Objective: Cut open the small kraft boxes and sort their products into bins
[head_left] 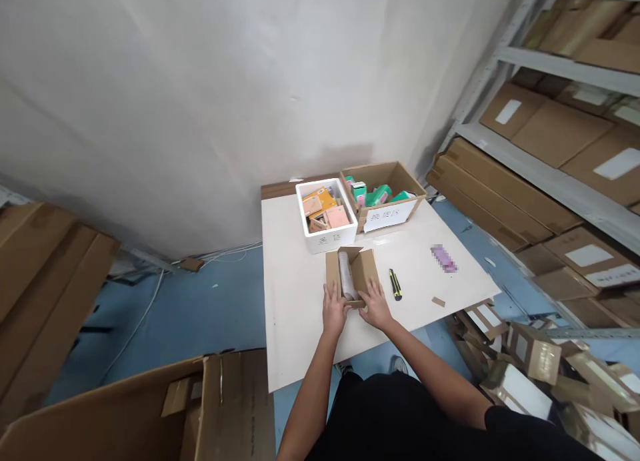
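The small open carton [371,269] sits on the white table [287,301], both hands half-curled with hold of its near corners: the left hand [333,310] at one side, the right hand [375,305] at the other, presumably to steady it and keep its flaps apart. Inside it, a pale wrapped item [345,274] lies along the left wall, perhaps to fit lengthwise. The yellow-black utility knife [395,285] lies just right of the carton, seemingly for easy reach; the white foam box [329,239] stands just beyond.

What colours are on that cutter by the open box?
The cutter is black and yellow, as the head view shows.
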`<action>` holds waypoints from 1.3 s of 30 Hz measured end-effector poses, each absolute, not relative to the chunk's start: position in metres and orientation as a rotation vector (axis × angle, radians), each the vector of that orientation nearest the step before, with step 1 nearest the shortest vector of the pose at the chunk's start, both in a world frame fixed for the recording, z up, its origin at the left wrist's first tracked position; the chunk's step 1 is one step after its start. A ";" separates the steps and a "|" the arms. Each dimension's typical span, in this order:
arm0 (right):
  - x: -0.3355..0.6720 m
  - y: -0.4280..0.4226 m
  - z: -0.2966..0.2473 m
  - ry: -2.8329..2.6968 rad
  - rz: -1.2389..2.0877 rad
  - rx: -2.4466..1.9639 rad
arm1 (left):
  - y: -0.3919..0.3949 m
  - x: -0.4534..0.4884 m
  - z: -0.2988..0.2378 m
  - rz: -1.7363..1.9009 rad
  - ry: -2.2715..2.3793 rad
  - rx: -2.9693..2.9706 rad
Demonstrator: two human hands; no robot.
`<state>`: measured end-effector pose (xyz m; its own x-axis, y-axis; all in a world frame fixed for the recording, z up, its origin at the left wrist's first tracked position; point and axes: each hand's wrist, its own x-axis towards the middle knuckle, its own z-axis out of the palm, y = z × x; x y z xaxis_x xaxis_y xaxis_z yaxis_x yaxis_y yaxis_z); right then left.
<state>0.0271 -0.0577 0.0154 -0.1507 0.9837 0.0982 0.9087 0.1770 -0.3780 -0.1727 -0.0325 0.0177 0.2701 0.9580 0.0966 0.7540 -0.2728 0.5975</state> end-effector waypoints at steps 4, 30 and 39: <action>0.086 -0.075 0.036 -1.913 0.096 -1.905 | -0.020 -0.114 0.050 0.696 1.379 2.251; 0.543 -0.536 0.067 -0.049 -0.292 -2.624 | -0.338 0.546 0.113 0.234 -0.250 2.498; 0.592 -0.575 0.033 0.127 -0.362 -2.527 | -0.350 0.565 0.127 0.360 -0.240 2.458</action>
